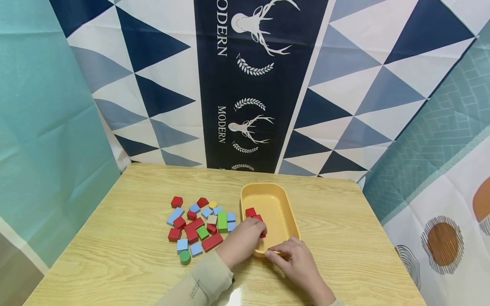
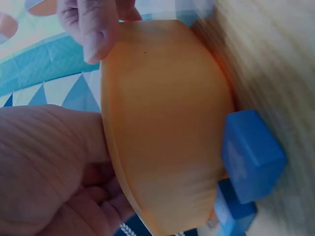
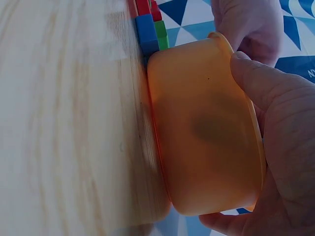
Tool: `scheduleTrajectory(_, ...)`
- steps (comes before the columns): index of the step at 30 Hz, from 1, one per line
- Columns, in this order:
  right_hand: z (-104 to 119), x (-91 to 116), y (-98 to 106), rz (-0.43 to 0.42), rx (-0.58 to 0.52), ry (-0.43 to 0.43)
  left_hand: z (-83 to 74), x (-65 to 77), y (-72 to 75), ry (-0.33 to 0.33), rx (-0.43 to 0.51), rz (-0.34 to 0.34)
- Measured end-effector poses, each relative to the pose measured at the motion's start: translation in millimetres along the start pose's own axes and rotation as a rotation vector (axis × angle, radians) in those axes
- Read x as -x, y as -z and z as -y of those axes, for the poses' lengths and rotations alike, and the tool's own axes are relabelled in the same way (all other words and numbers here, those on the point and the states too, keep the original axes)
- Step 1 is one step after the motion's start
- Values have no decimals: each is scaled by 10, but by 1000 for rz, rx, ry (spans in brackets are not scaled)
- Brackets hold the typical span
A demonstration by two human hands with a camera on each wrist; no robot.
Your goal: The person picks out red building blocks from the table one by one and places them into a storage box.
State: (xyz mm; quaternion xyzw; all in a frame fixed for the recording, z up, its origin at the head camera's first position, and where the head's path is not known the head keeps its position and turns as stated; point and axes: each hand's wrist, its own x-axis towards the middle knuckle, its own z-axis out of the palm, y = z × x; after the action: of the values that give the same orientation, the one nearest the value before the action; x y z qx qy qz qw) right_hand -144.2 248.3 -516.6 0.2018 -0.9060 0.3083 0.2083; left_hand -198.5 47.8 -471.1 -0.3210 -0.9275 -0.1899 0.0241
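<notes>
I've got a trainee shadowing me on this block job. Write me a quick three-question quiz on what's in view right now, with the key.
1. What colour are the blocks visible inside the tray?
A. Green
B. Red
C. Blue

2. True or false: the green cylinder is on the table, outside the tray.

3. Which hand's grip is on the tray's near right corner, and where is the other hand?

Key:
1. B.
2. True.
3. The right hand holds that corner; the left hand reaches into the tray, by the blocks.
</notes>
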Motion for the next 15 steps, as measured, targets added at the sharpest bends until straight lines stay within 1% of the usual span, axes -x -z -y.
scheduleTrajectory(2, 0, -1, -2, -2, 1, 3, -12, -45, -16, -9, -67, 12)
scheduleTrajectory(4, -2, 0, -4, -4, 3, 8, -20, -87, -26, -7, -103, 16)
scheduleTrajectory(10, -17, 0, -9, -9, 0, 8, -21, -196, -54, 14, -163, 1)
scheduleTrajectory(13, -13, 1, -6, -3, -2, 3, -22, -217, -83, 18, -191, -10)
scheduleTrajectory(15, -8, 3, -2, 0, 2, 0, -28, -224, -97, 28, -194, -15)
